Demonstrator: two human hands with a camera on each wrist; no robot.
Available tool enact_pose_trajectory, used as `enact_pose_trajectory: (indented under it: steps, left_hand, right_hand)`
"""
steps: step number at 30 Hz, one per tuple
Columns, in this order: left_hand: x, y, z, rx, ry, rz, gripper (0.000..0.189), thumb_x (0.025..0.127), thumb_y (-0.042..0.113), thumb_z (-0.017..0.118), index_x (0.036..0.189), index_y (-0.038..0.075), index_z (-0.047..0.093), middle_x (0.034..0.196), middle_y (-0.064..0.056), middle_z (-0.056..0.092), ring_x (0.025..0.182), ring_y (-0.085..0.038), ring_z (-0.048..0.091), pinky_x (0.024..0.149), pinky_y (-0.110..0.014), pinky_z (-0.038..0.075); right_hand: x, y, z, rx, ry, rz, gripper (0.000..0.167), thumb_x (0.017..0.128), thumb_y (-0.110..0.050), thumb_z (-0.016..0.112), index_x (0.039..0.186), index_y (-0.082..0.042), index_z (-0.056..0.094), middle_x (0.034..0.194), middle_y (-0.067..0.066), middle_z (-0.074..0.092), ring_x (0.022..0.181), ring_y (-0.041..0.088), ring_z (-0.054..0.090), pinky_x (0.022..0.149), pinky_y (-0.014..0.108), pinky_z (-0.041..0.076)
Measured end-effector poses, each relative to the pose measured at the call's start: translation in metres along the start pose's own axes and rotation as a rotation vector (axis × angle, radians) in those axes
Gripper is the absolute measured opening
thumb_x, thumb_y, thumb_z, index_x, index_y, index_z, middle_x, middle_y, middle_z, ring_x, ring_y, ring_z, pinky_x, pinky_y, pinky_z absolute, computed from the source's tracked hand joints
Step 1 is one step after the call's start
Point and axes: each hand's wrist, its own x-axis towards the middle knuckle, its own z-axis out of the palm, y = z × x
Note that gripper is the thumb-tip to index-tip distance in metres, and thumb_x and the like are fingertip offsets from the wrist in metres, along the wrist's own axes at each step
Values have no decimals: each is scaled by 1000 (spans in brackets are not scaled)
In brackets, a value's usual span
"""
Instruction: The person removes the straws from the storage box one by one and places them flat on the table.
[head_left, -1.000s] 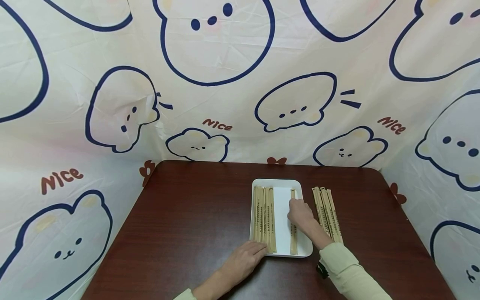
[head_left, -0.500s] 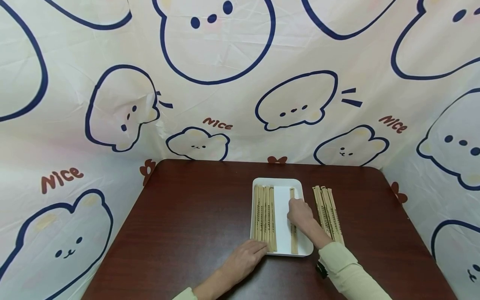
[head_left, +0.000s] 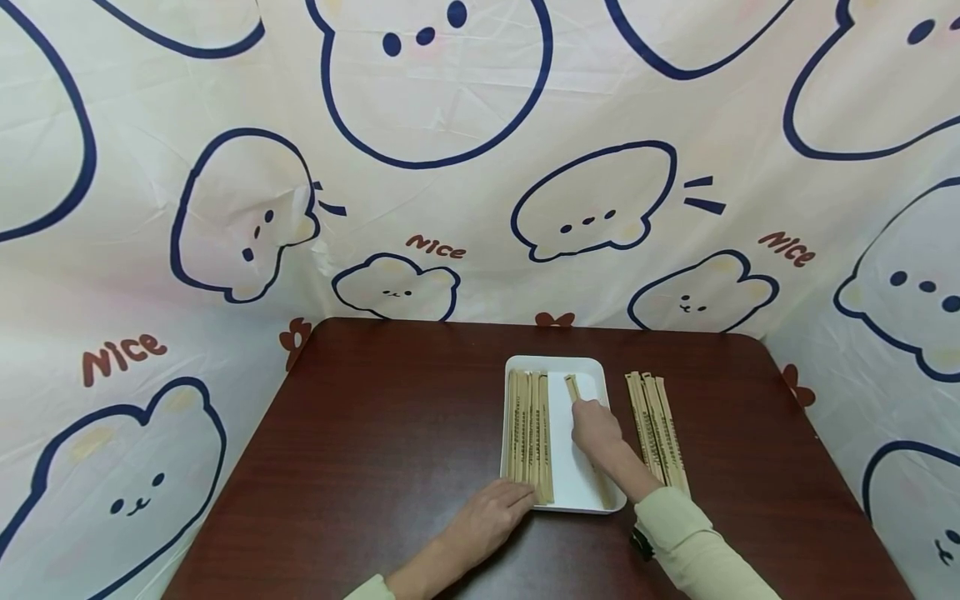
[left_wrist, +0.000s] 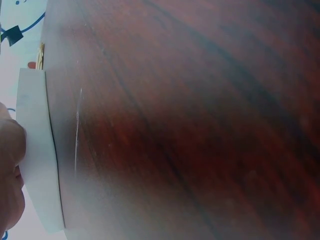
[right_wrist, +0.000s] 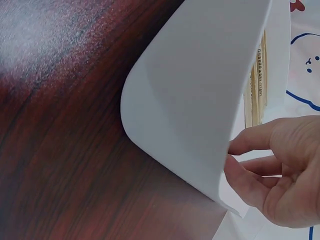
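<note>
A: So, hands first, nearest outward?
B: The left hand (head_left: 493, 512) is closest to us, at the near-left corner of the tray (head_left: 564, 471), fingers at the rim. Can't tell if it grips or just rests. The right hand (head_left: 597, 429) is farther out, over the tray's right half, fingers curled, pinching one stick (head_left: 572, 387); contact point hidden.
A: Stick axis?
B: Skewed. Far end pokes out ahead-left of the right hand, rest runs back-right under it toward the near-right corner.
A: And the row?
B: The row (head_left: 530, 417) lies left of the right hand, same tray, long axes pointing away from us. Not parallel to the stick; tray floor between. Left hand is nearer its near ends, touch unclear.
A: In the way?
B: Left fingers crowd the row's near end, I'd judge. Tray's right wall separates the right hand from the pile (head_left: 656, 417), on the table (head_left: 375, 417) just right, near end partly behind the forearm. Beyond: printed cloth (head_left: 480, 192).
</note>
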Motion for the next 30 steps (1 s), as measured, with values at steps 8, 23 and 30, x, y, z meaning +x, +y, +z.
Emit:
enact_pose_trajectory:
  steps: [8, 23, 30]
  left_hand:
    - [1, 0, -1, -6, -11, -7, 31, 83, 4, 67, 113, 4, 71, 115, -8, 70, 106, -18, 66, 98, -33, 51]
    - [0, 0, 0, 12, -8, 2, 31, 82, 5, 66, 113, 4, 71, 115, -8, 70, 105, -17, 66, 98, -32, 51]
    - [1, 0, -1, -8, 5, 2, 31, 83, 5, 67, 113, 3, 71, 115, -9, 70, 106, -18, 66, 98, -32, 51]
  right_hand:
    - [-2, -1, 1, 16, 33, -19, 10, 84, 7, 62, 74, 4, 61, 66, 17, 60, 52, 20, 54, 41, 35, 49]
    - [-6, -3, 3, 15, 59, -30, 11, 78, 8, 64, 70, 1, 58, 66, 19, 61, 55, 29, 61, 44, 42, 53]
    - [-5, -1, 3, 57, 32, 10, 7, 82, 7, 62, 76, 4, 61, 67, 18, 61, 54, 24, 57, 44, 38, 52]
